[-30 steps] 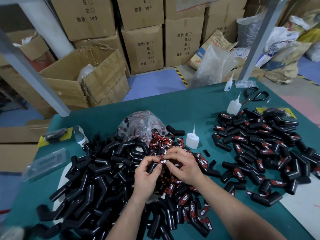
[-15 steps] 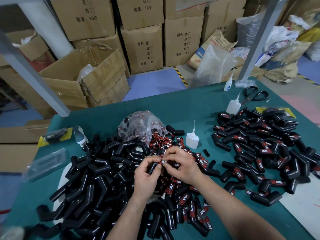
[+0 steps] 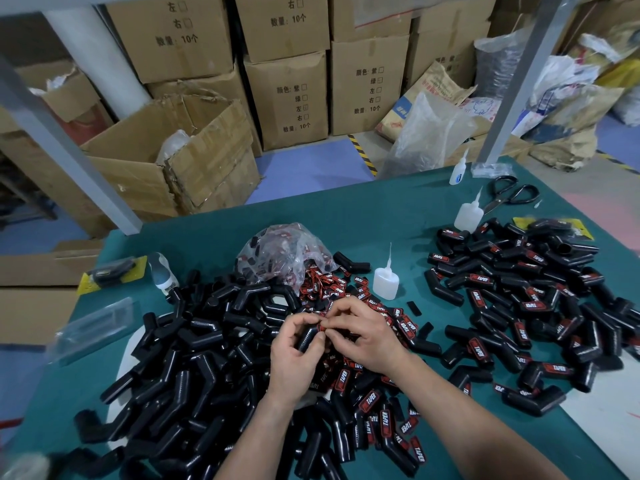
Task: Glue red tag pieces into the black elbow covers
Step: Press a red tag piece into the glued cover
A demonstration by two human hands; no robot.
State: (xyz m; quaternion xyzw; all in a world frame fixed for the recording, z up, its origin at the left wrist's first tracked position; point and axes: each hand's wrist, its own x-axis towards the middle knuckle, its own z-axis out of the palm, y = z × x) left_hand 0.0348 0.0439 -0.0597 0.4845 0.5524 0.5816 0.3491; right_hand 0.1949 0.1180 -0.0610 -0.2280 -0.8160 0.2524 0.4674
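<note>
My left hand (image 3: 294, 358) grips a black elbow cover (image 3: 306, 336) above the middle of the green table (image 3: 381, 216). My right hand (image 3: 363, 332) pinches a small red tag (image 3: 322, 326) against the cover's upper end. A heap of bare black covers (image 3: 194, 368) lies to the left. Loose red tags (image 3: 346, 292) spill from a clear bag (image 3: 280, 254) just beyond my hands. Covers with red tags in them (image 3: 526, 306) are piled on the right. A white glue bottle (image 3: 385, 280) stands upright right of the bag.
Two more glue bottles (image 3: 467, 216) and black scissors (image 3: 512, 195) sit at the table's far right. A clear plastic case (image 3: 93, 323) lies at the left edge. Cardboard boxes (image 3: 287, 98) and sacks stand on the floor behind. Slanted metal posts (image 3: 519, 81) rise from the table.
My hands stay together over the pile. The fingers have shifted slightly around the cover and tag.
</note>
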